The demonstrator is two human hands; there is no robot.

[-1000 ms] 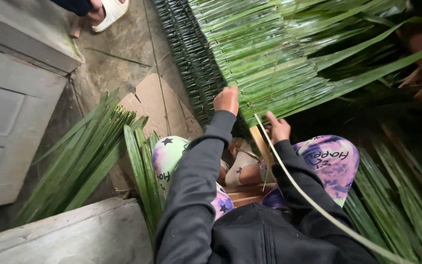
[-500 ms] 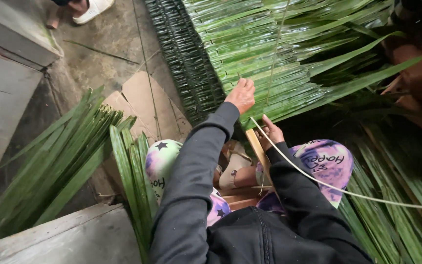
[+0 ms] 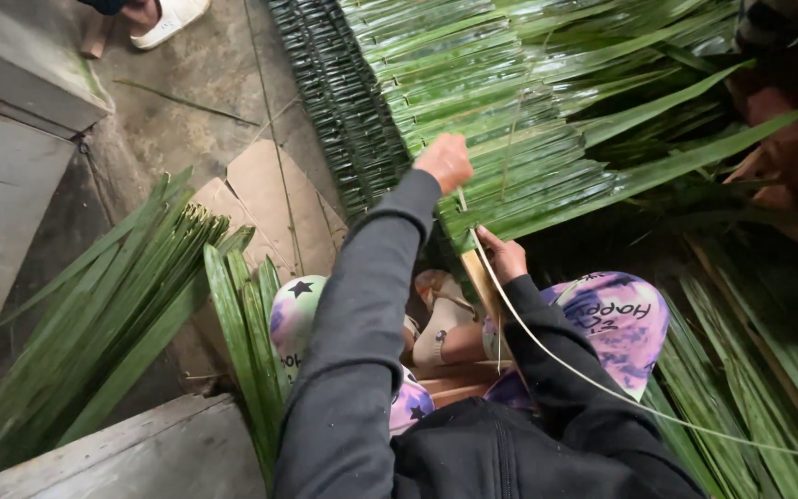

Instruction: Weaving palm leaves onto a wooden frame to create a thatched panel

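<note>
A grey door (image 3: 2,231) fills the left edge of the frame, with a concrete ledge (image 3: 140,457) along the lower left. At the top left, another person's foot in a white sandal (image 3: 166,18) stands on the bare floor (image 3: 196,83). Loose green leaves (image 3: 113,314) lie fanned across the lower left, beside flattened cardboard (image 3: 279,199) near the centre. Just left of centre, the seated person's knee (image 3: 296,310), in purple-and-white patterned trousers, shows under a dark sleeve. The left hand (image 3: 445,162), above centre, is closed in a fist on the lower edge of the leaf panel (image 3: 491,102), a broad mat of folded green leaves that spreads over the upper middle and right of the frame; it seems to pinch a pale strip (image 3: 556,356) there, though the fingertips are hidden. Below it, at centre, the right hand (image 3: 502,254) curls its fingers around the same strip beside a wooden slat (image 3: 480,282) under the panel's edge. The strip runs from the hands down to the lower right corner, crossing the other knee (image 3: 625,319). A bare foot (image 3: 450,333) rests between the knees. More leaves (image 3: 750,370) lie stacked in shadow on the right.
</note>
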